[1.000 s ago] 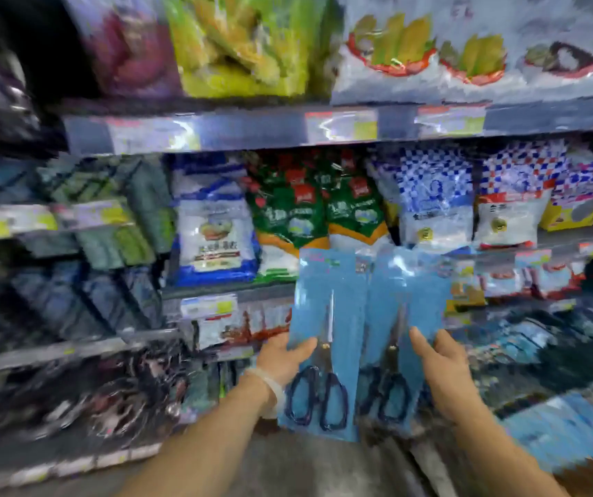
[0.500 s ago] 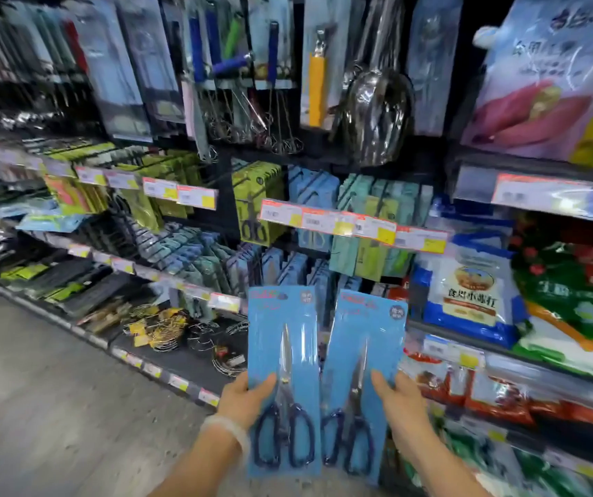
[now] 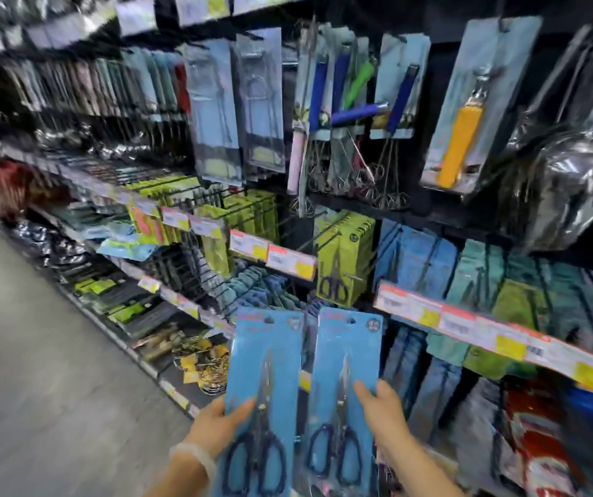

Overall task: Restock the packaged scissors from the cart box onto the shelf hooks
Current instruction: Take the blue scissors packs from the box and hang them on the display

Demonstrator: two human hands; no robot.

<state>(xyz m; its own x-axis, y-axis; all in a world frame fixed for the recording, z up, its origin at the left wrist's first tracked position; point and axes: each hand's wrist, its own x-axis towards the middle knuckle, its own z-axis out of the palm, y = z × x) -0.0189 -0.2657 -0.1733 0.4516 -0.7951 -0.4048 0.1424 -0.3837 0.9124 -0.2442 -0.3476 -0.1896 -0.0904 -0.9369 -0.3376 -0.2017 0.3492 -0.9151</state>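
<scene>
A: Where are the scissors?

B: Two blue card packs of black-handled scissors, upright side by side. The left hand (image 3: 216,426) grips the left pack (image 3: 264,389), the right hand (image 3: 382,410) pinches the right pack (image 3: 347,385); hands apart, thumbs on the fronts.

A: And the hooks?

B: Ahead and above. The row of hanging blue packs (image 3: 416,261) sits up-right of the right hand, nearer it; hang holes point up

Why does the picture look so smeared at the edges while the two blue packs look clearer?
Head view: motion blur smears the shelves; wide-angle distortion bends the price rail. The scissor packs, left and right, move with the hands, left and right, so they stay sharper. Glare whitens the hanging plastic bag.
</scene>
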